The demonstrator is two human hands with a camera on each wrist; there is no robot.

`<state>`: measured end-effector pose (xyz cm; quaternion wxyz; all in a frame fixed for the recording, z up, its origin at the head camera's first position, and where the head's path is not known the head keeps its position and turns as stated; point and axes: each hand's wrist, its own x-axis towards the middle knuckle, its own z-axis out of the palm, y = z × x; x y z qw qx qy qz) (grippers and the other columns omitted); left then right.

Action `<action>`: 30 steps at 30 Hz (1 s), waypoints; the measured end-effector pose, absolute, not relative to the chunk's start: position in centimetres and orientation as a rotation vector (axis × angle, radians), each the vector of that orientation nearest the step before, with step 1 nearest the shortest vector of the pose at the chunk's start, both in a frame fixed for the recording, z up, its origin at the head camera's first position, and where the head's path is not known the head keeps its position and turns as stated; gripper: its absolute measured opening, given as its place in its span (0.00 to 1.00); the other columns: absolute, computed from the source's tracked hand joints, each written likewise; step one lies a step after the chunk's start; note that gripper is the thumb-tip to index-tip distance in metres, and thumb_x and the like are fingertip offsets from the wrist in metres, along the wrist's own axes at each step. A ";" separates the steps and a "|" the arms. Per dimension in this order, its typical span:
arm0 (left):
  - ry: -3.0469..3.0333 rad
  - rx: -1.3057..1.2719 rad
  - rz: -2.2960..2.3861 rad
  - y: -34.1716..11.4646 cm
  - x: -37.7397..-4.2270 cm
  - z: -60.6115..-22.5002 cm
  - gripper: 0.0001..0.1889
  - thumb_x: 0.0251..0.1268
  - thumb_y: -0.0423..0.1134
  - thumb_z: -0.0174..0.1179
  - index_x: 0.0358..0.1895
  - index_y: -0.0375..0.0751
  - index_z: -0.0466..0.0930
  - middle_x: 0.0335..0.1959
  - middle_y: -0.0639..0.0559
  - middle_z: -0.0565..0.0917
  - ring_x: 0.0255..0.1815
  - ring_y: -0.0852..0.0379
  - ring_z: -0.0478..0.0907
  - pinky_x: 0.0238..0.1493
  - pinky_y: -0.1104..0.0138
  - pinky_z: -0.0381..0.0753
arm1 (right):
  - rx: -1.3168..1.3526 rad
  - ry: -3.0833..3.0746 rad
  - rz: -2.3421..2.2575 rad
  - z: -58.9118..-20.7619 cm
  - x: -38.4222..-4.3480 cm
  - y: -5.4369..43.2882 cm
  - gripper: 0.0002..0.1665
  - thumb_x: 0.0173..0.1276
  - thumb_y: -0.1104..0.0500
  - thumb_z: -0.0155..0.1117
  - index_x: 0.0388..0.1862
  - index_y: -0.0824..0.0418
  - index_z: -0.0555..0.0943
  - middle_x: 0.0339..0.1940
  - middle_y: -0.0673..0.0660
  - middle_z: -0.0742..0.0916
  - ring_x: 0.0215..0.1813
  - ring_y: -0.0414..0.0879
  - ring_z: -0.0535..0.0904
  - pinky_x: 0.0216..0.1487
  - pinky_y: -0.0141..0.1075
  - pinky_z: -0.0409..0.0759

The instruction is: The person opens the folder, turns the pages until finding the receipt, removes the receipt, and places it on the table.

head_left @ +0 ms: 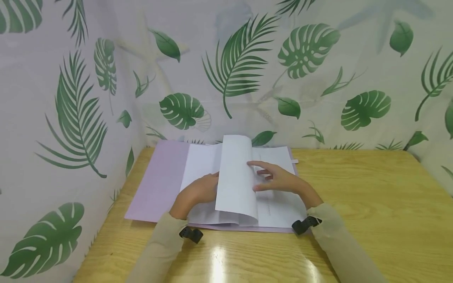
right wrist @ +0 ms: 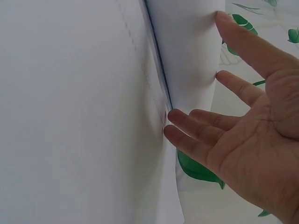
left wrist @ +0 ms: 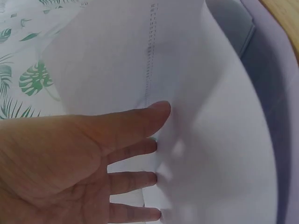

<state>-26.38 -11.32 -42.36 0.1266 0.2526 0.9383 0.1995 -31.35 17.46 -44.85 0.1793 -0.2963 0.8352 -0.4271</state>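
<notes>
A purple folder lies spread on the table with white printed sheets in it. One or more sheets stand lifted and curved near its middle. My left hand reaches in from the left, its fingertips hidden behind the raised paper in the head view. Seen from the left wrist, thumb and fingers are extended and their tips touch the paper. On the other side, my right hand has spread fingers. In the right wrist view, several fingertips touch or nearly touch the curved paper.
The wooden table extends to the right of the folder. A white cloth with green leaves hangs behind and along the left side. A small white tab sticks out at the folder's right edge.
</notes>
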 end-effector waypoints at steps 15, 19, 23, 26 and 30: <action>2.760 0.458 0.460 -13.6 -26.5 -40.5 0.27 0.78 0.42 0.55 0.75 0.37 0.67 0.76 0.41 0.70 0.79 0.42 0.64 0.79 0.51 0.64 | -0.800 2.391 -1.152 -44.8 -30.9 17.0 0.51 0.62 0.47 0.78 0.80 0.53 0.64 0.82 0.61 0.66 0.76 0.65 0.69 0.75 0.58 0.70; 2.901 0.486 0.459 -13.0 -26.2 -39.8 0.26 0.78 0.42 0.55 0.74 0.37 0.69 0.74 0.38 0.72 0.77 0.41 0.67 0.77 0.49 0.66 | -0.820 2.414 -1.139 -44.8 -31.0 16.8 0.50 0.63 0.48 0.77 0.79 0.56 0.64 0.81 0.63 0.67 0.75 0.66 0.70 0.74 0.59 0.70; 2.978 0.593 0.550 -11.3 -25.5 -39.7 0.26 0.76 0.43 0.59 0.73 0.38 0.71 0.74 0.37 0.72 0.76 0.40 0.69 0.76 0.48 0.68 | -0.826 2.416 -1.160 -44.7 -30.7 16.6 0.49 0.63 0.49 0.77 0.79 0.59 0.65 0.80 0.64 0.68 0.74 0.67 0.70 0.73 0.60 0.70; 2.940 0.687 0.617 -9.9 -25.0 -40.2 0.27 0.75 0.44 0.60 0.73 0.40 0.70 0.75 0.38 0.70 0.77 0.40 0.68 0.76 0.48 0.67 | -0.828 2.425 -1.138 -44.9 -30.5 16.5 0.49 0.64 0.48 0.76 0.78 0.60 0.65 0.79 0.64 0.68 0.74 0.66 0.71 0.73 0.60 0.71; 2.880 0.739 0.611 -8.5 -24.7 -40.9 0.29 0.76 0.46 0.59 0.75 0.42 0.68 0.78 0.39 0.67 0.79 0.41 0.64 0.78 0.47 0.65 | -0.828 2.454 -1.124 -44.7 -30.3 16.2 0.49 0.64 0.48 0.76 0.78 0.60 0.65 0.79 0.64 0.69 0.73 0.65 0.72 0.72 0.59 0.72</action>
